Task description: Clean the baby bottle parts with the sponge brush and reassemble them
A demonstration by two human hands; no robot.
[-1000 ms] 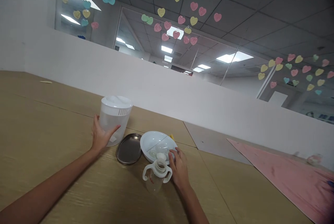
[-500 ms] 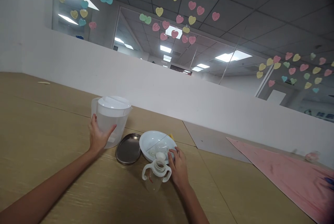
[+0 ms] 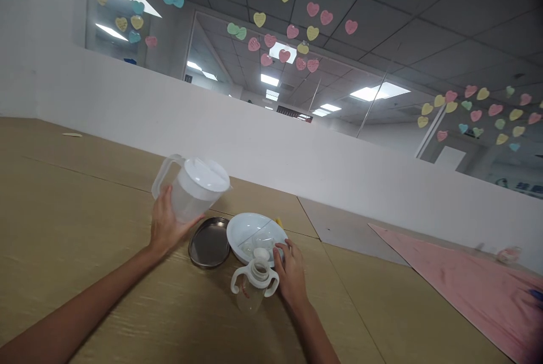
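Observation:
My left hand (image 3: 166, 226) grips a clear plastic pitcher (image 3: 193, 187) with a white lid. The pitcher is off the table and tilted to the right, its handle at the far left. My right hand (image 3: 291, 274) is closed on a clear baby bottle (image 3: 253, 288) with two white handles and an open neck; the bottle stands upright on the wooden table (image 3: 85, 251). Just behind the bottle lies a white divided plate (image 3: 248, 229) with small clear parts on it. A dark metal tray (image 3: 209, 242) lies between the pitcher and the plate.
A white partition wall (image 3: 263, 154) runs along the far edge of the table. A pink cloth (image 3: 458, 285) covers the table at the right, with a small clear item (image 3: 509, 254) on its far side. A yellow thing (image 3: 279, 221) peeks from behind the plate.
My left hand has lifted the pitcher, turned it so the handle shows at the left, and tilted it to the right. My right hand and the bottle have stayed put.

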